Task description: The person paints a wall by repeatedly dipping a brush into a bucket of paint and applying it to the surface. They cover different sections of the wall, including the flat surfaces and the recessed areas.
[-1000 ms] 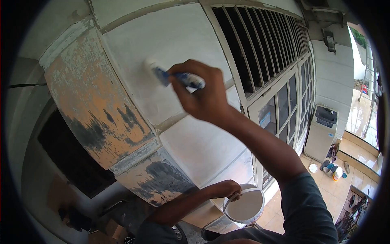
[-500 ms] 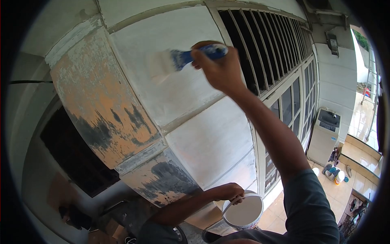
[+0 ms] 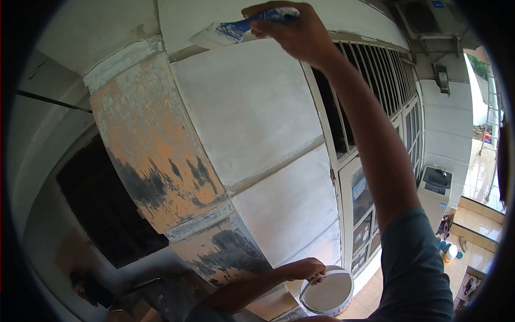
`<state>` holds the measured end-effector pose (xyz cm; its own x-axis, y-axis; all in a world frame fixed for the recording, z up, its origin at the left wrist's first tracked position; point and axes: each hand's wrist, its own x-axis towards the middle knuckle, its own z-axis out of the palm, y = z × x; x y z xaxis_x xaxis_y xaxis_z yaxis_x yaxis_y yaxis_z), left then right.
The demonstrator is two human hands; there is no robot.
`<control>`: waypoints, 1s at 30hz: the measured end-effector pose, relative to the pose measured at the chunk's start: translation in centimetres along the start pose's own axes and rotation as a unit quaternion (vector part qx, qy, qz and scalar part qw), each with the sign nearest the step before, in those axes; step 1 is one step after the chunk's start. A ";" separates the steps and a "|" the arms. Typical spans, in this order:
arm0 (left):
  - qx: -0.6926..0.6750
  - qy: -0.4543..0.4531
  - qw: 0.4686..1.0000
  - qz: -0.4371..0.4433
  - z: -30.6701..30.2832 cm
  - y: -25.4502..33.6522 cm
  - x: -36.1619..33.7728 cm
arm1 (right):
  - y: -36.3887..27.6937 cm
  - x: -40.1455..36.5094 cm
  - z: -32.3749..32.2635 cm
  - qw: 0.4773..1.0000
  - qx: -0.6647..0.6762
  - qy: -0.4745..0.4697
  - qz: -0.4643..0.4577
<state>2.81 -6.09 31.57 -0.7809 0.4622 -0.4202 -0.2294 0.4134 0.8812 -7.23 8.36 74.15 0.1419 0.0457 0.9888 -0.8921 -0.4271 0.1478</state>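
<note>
High on the wall, my right hand [image 3: 301,33] is closed round the blue handle of a wide paintbrush [image 3: 232,31]. Whitish bristles point left, over the groove along the top of a white wall panel [image 3: 249,107]. Down at the bottom, my left hand [image 3: 310,269] grips the handle of a white paint bucket [image 3: 337,287]. Pale paint shows inside the bucket, which hangs in front of my body. Below the upper panel is another white panel [image 3: 289,198], patchy near its lower edge.
Left of the panels stands a peeling orange and grey pillar [image 3: 150,134]. A barred window [image 3: 375,75] and glazed door [image 3: 360,209] lie to the right. Beyond are a washing machine [image 3: 435,185], shoes and a white tub [image 3: 450,252]. Another person [image 3: 91,290] is at lower left.
My right hand has lifted the paintbrush from the middle of the upper panel to its top edge. The view has shifted slightly; my left hand still holds the bucket.
</note>
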 end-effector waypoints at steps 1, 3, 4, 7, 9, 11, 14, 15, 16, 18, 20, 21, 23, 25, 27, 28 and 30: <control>0.002 0.000 1.000 0.001 0.0 0.0 0.0 | -0.7 1.1 -0.1 0.998 0.029 -0.047 0.023; 0.000 0.001 1.000 -0.001 -0.2 -0.1 0.0 | -2.2 2.6 -0.7 0.995 -0.033 -0.070 0.062; -0.006 0.000 1.000 -0.003 -0.3 -0.4 0.2 | -2.8 3.2 -0.9 0.991 -0.065 -0.081 0.081; -0.007 0.004 1.000 -0.016 -0.3 -0.5 0.3 | -1.5 4.5 -0.6 0.992 0.001 -0.095 0.078; 0.005 0.001 1.000 -0.015 -0.2 -0.6 0.3 | -0.1 4.6 -0.1 0.991 0.037 -0.102 0.077; 0.028 -0.009 1.000 -0.001 -0.3 -0.8 0.4 | 0.0 4.9 1.5 0.989 0.047 -0.093 0.101; 0.014 -0.017 1.000 -0.006 -0.4 -1.3 0.6 | -0.1 5.3 2.8 0.991 0.036 -0.097 0.085; 0.008 -0.015 1.000 -0.017 -0.5 -1.4 0.6 | 0.3 5.5 2.9 0.992 0.005 -0.101 0.069; 0.002 -0.013 1.000 -0.028 -0.4 -1.4 0.7 | 0.7 5.8 3.0 0.993 -0.024 -0.105 0.054; -0.007 -0.013 0.999 -0.034 -0.6 -1.6 0.9 | 1.3 6.4 3.0 0.989 -0.085 -0.117 0.020; -0.010 -0.018 0.999 -0.033 -0.8 -2.1 1.1 | 1.8 6.5 2.0 0.985 -0.121 -0.119 0.042; -0.012 -0.016 0.999 -0.034 -0.8 -2.1 1.1 | 2.0 6.4 1.2 0.982 -0.139 -0.119 0.052; -0.015 -0.010 0.999 -0.036 -0.9 -1.9 1.0 | 2.2 6.1 -0.7 0.974 -0.170 -0.127 0.083; -0.018 0.000 0.999 -0.037 -0.9 -1.7 1.0 | 2.8 5.9 -2.4 0.964 -0.221 -0.131 0.073; -0.007 0.006 0.999 -0.031 -1.0 -1.5 1.0 | 3.5 5.6 -3.8 0.947 -0.295 -0.127 0.026; 0.003 0.007 1.000 -0.026 -1.0 -1.4 0.9 | 3.5 5.3 -4.6 0.946 -0.295 -0.125 0.043; 0.022 0.012 0.999 -0.020 -1.1 -1.2 0.7 | 3.2 4.6 -6.0 0.946 -0.292 -0.120 0.076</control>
<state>1.93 -7.13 30.48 -0.7856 0.4250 -0.4497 -0.2364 0.4656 0.8529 -12.02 12.61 79.33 0.0230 -0.2119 0.9770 -0.9848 0.1634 0.0587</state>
